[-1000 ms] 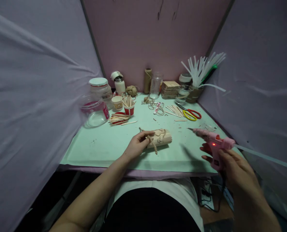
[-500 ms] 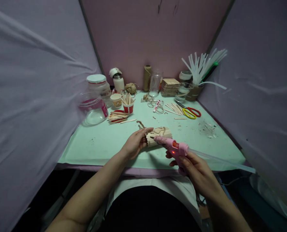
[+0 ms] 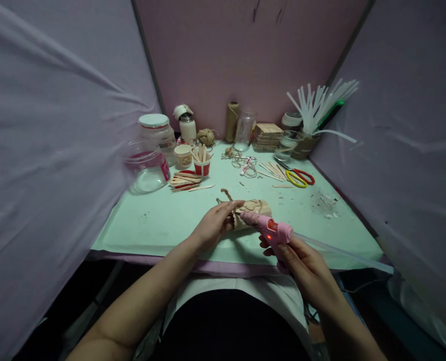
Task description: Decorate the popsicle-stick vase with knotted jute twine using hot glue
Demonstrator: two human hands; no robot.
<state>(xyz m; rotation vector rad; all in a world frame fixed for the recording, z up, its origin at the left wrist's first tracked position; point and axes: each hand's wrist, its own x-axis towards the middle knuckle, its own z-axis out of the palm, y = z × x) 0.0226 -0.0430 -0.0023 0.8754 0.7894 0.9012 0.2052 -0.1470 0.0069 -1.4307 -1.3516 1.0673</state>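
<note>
Right hand (image 3: 305, 265) wrapped round pink plastic hot-glue gun (image 3: 274, 231), nozzle at six o'clock edge of small popsicle-stick wooden piece (image 3: 259, 205) pinched in left hand (image 3: 213, 228), close enough for a probable burn or stray glue.

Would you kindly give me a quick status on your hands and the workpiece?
Left hand steadies the stick-covered cylinder on the table. Right hand grips the pink glue gun, nozzle at the cylinder. Scissors and loose sticks lie behind, apart.
</note>
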